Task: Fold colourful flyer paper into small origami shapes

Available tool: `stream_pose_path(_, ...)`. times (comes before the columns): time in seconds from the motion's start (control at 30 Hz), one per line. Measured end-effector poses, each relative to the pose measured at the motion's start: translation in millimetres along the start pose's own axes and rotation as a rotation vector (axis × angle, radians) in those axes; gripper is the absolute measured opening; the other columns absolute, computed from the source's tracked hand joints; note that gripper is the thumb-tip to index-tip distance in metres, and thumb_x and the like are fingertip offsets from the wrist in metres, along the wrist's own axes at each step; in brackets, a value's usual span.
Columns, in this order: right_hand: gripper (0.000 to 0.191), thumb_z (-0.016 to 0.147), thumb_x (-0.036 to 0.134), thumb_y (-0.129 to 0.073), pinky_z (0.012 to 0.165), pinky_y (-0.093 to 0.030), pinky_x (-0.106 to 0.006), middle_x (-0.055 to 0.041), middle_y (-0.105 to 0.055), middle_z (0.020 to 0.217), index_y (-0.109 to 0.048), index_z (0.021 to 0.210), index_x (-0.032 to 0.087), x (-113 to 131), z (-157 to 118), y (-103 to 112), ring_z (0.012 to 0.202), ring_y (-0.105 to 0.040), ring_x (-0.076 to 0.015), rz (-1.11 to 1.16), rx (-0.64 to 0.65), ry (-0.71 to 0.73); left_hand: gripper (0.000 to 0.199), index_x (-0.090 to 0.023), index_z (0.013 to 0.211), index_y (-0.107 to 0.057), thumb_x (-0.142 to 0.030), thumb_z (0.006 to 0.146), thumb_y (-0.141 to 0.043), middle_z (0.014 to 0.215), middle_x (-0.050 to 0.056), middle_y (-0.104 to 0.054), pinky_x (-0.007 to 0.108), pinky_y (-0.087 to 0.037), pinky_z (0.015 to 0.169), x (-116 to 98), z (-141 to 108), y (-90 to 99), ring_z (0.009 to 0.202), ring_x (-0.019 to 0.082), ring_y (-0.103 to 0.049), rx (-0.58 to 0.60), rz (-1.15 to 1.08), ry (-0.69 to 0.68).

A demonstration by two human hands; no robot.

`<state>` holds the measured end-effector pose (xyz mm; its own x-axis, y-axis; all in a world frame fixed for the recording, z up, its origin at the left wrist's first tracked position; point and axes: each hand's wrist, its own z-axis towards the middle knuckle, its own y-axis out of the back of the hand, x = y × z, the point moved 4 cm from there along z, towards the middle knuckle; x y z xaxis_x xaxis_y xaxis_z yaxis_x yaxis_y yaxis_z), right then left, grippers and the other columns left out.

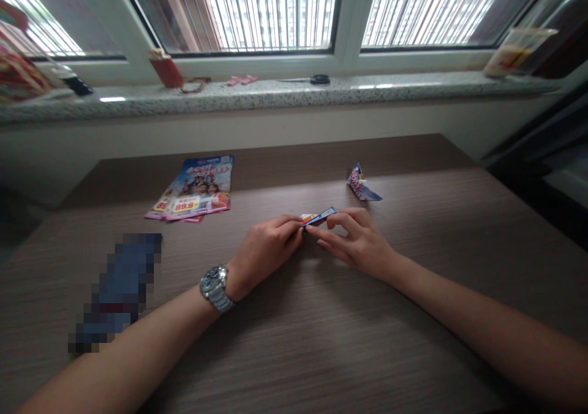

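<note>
A small piece of folded printed paper (320,217), blue, white and orange, lies between my two hands near the middle of the table. My left hand (269,245), with a metal watch on its wrist, pinches the paper's left end, and its fingertips cover that end. From the right, my right hand (361,242) has its bent fingers on the strip's right end and lower edge. Just beyond, a folded paper figure (361,184) with pointed ends rests on the wooden tabletop (285,340).
Several printed flyers (202,187) are stacked at the back left. A blurred-out dark blue object (122,285) lies beside my left forearm. Along the stone windowsill (257,98) are scissors (316,79), a red box (166,70), pink pieces (242,80) and a clear plastic container (517,52).
</note>
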<state>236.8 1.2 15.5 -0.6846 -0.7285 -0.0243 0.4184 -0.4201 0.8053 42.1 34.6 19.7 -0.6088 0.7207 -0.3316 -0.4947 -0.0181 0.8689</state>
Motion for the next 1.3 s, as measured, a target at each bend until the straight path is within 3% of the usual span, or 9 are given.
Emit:
stream_pose_path(0.23, 0.043, 0.101, 0.027, -0.058, 0.093, -0.048, -0.043, -0.0102, -0.065, 0.113, -0.057, 0.143, 0.031, -3, -2, -8, 0.106, -0.056, -0.0263, 0.057, 0.127, -0.029, 0.017, -0.018, 0.107, -0.071, -0.02, 0.098, -0.057, 0.112, 0.006, -0.075, 0.029, -0.059, 0.088, 0, 1, 1.5, 0.097, 0.019, -0.073, -0.055, -0.093, 0.042)
stream_pose_path(0.53, 0.027, 0.101, 0.025, -0.055, 0.087, -0.051, -0.042, -0.0115, -0.07, 0.111, -0.065, 0.124, 0.018, 3, 5, -6, 0.097, -0.059, -0.0262, 0.123, 0.163, -0.04, 0.014, -0.019, 0.102, -0.07, -0.021, 0.1, -0.057, 0.105, 0.004, -0.075, 0.027, -0.057, 0.085, -5, 3, 3.2, 0.093, 0.016, -0.072, -0.072, -0.202, 0.049)
stream_pose_path(0.7, 0.031, 0.1, 0.026, -0.057, 0.085, -0.052, -0.041, -0.0115, -0.071, 0.113, -0.061, 0.129, 0.017, 6, 7, -9, 0.097, -0.061, -0.0266, 0.159, 0.198, -0.088, 0.012, -0.019, 0.104, -0.069, -0.019, 0.1, -0.058, 0.108, 0.003, -0.074, 0.026, -0.056, 0.088, -8, 1, 2.3, 0.095, 0.015, -0.071, -0.082, -0.2, 0.032)
stream_pose_path(1.0, 0.018, 0.103, 0.025, -0.054, 0.082, -0.053, -0.037, -0.0105, -0.074, 0.105, -0.066, 0.113, 0.017, 5, 7, -8, 0.094, -0.066, -0.0248, 0.22, 0.122, -0.092, 0.012, -0.021, 0.108, -0.064, -0.022, 0.097, -0.06, 0.104, 0.005, -0.071, 0.028, -0.053, 0.074, -17, 1, 3.0, 0.089, 0.019, -0.069, 0.006, 0.003, 0.047)
stream_pose_path(1.2, 0.016, 0.102, 0.026, -0.055, 0.08, -0.052, -0.036, -0.0098, -0.074, 0.102, -0.066, 0.11, 0.018, 6, 8, -6, 0.091, -0.066, -0.0237, 0.259, 0.132, -0.1, 0.007, -0.02, 0.094, -0.059, -0.025, 0.098, -0.058, 0.084, 0.001, -0.068, 0.024, -0.044, 0.062, -15, 1, 5.4, 0.07, 0.014, -0.063, 0.03, -0.012, 0.059)
stream_pose_path(1.3, 0.017, 0.102, 0.029, -0.055, 0.078, -0.05, -0.035, -0.0086, -0.074, 0.098, -0.067, 0.107, 0.018, 6, 9, -4, 0.087, -0.065, -0.0229, 0.244, 0.133, -0.09, 0.009, -0.02, 0.093, -0.058, -0.026, 0.098, -0.059, 0.084, 0.001, -0.067, 0.024, -0.043, 0.063, -12, 2, 8.0, 0.07, 0.014, -0.063, 0.019, -0.028, 0.08)
